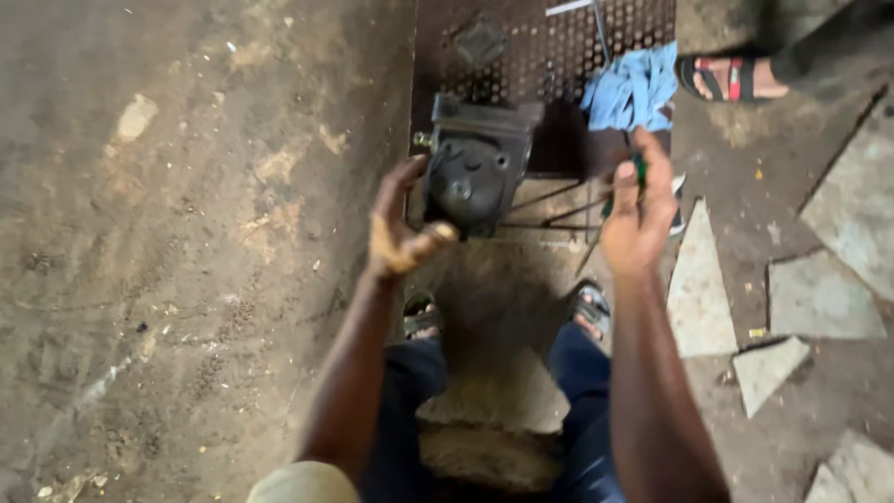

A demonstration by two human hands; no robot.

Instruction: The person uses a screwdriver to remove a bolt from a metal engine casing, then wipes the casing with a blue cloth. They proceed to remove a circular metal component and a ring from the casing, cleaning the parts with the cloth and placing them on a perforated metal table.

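A dark, greasy metal engine part (475, 172) stands on the ground in front of my feet. My left hand (400, 228) rests against its left side, thumb pressed on its lower front. To its right, my right hand (638, 210) is closed around a thin tool with a green handle (639, 172), whose shaft points down and to the left. The frame is blurred, so the tool's tip is unclear.
A perforated metal plate (559, 47) lies behind the part with a blue rag (633, 88) on it. Another person's sandalled foot (731, 79) is at the top right. Broken floor slabs (819, 298) lie at the right; bare dirt ground (186, 233) at the left.
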